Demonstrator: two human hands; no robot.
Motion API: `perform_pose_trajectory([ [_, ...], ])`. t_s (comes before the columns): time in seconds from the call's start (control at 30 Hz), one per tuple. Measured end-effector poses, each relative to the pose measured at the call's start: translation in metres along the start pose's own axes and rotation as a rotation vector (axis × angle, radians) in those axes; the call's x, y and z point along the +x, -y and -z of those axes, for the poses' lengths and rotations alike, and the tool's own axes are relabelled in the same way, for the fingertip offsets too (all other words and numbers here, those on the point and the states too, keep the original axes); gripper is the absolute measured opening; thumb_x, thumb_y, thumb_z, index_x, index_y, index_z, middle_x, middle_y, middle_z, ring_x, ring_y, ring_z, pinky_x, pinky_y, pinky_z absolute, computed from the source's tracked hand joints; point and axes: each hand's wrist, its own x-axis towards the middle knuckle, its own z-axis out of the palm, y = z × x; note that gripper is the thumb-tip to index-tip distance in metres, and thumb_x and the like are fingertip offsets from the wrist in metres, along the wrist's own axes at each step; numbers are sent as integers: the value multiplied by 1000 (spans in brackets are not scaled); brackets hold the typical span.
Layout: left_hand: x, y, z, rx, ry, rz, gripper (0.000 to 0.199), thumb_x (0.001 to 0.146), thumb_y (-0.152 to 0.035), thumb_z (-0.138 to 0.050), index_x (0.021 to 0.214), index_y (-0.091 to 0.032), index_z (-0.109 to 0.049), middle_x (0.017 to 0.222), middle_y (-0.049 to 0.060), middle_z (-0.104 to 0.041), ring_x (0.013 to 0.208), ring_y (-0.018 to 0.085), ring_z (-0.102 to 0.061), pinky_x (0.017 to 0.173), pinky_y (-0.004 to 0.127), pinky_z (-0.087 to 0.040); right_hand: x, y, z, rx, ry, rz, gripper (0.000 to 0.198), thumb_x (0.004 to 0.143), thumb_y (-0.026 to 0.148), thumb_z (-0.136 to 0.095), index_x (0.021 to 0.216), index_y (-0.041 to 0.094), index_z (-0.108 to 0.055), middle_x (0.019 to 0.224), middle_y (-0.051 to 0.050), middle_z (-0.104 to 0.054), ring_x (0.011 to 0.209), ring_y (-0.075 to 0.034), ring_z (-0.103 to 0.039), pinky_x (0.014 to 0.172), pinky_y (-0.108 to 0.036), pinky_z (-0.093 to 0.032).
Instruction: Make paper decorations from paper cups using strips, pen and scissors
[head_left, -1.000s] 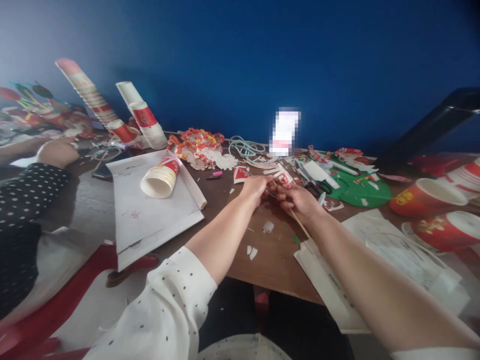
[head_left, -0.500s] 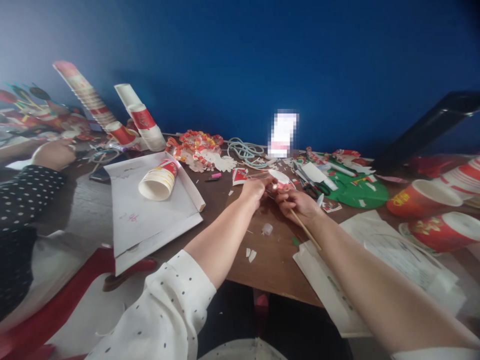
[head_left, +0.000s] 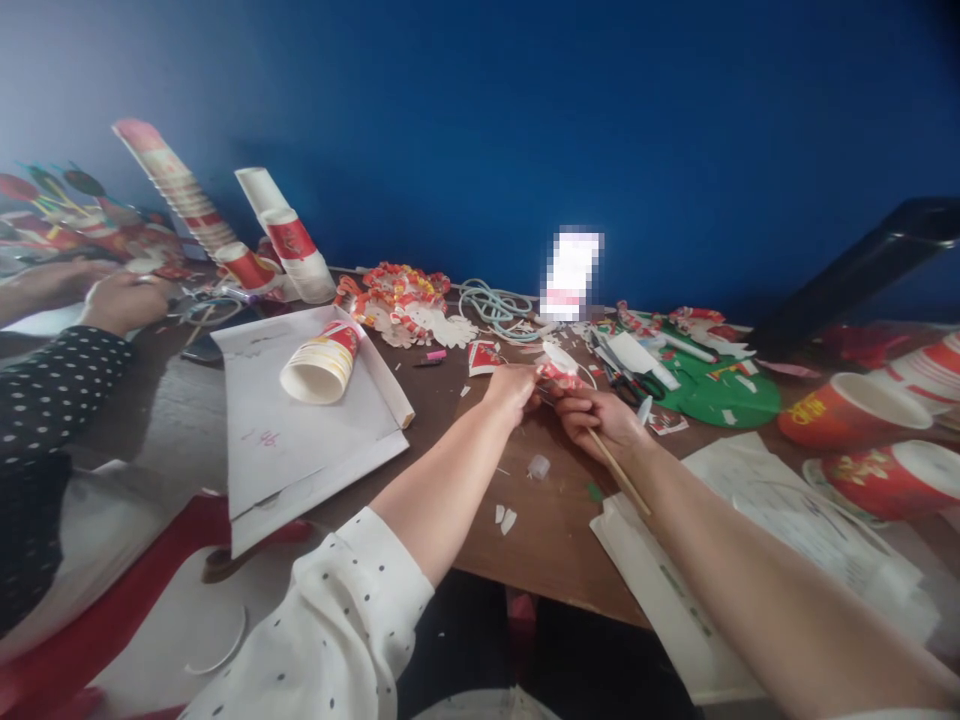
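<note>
In the head view, the stick (head_left: 621, 475) now juts farther back past the right hand (head_left: 577, 412), toward the wrist, than it did a second ago, and the paper piece (head_left: 561, 378) beyond the fingers shows a broad white face that was then a narrow slanted strip. That suggests the two are being turned or shifted together at the fingertips.

The right hand is closed, fingers curled firmly round the stick. The left hand (head_left: 531, 390) is pinched small against the paper piece's left side; its fingertips are partly hidden, so how it grips is hard to tell. Both meet over the middle of the surface (head_left: 555, 555), well in from its front edge.

The stick is slim, straight and pale, probably wood. The paper piece is thin, curved card, white above and printed red below. Nearer the front edge lie a clear, boxy bit of plastic (head_left: 538, 466) and glossy white slivers (head_left: 508, 521). Toward the back edge sit a frilly heap of cut paper (head_left: 397, 295) and looped, smooth pale-blue cord (head_left: 495, 305).
</note>
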Motion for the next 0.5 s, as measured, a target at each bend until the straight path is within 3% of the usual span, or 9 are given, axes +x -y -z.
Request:
perform_pose_trajectory([
  [0.1,-1,0,-1,58,-7,-43,21,71,2,-65,58,-13,-59,46,-1,-53,39,5,-41,42,18,-26,1,-2,-3,-82,-10,36,18,85,-1,-50,90,16,-55,74,2,-53,42,1,-39,30,-1,-26],
  [0.23,-2,0,-2,-21,-8,-85,23,68,6,-56,55,-12,-58,43,-1,-50,40,6,-39,45,20,-26,3,-7,-9,-185,-68,124,20,78,2,-60,89,18,-57,74,4,-56,43,0,-38,29,-3,-25],
  [0.5,6,0,-3,-7,-88,-62,26,73,4,-58,55,-14,-52,46,-3,-48,41,5,-40,47,20,-25,7,-15,-14,-276,-139,208,22,71,7,-70,86,17,-60,77,0,-63,50,-2,-47,31,-5,-26],
])
